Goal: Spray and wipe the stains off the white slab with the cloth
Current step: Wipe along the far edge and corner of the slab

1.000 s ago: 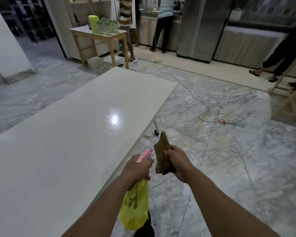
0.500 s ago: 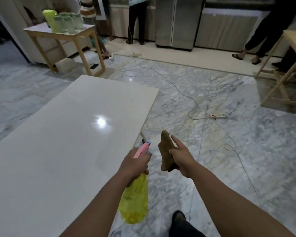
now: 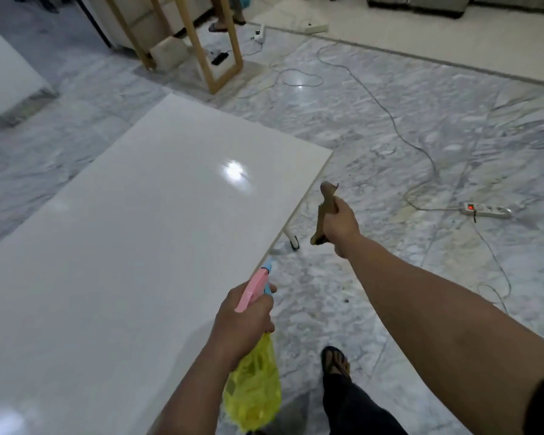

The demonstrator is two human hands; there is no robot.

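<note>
Right hand [image 3: 340, 221] grips cloth [image 3: 322, 211], held just off slab [image 3: 132, 240] edge.

Power strip [image 3: 485, 210] (red light) on marble floor [image 3: 390, 127]

The slab [image 3: 132, 246] fills the left and centre of the frame, the left hand [image 3: 244, 321] with the spray bottle [image 3: 253, 384] at its lower right edge, the right hand [image 3: 339, 222] with the cloth [image 3: 322, 211] just right of that edge at mid-frame, the power strip [image 3: 484, 210] far right, and table legs [image 3: 198, 45] at the top.
</note>
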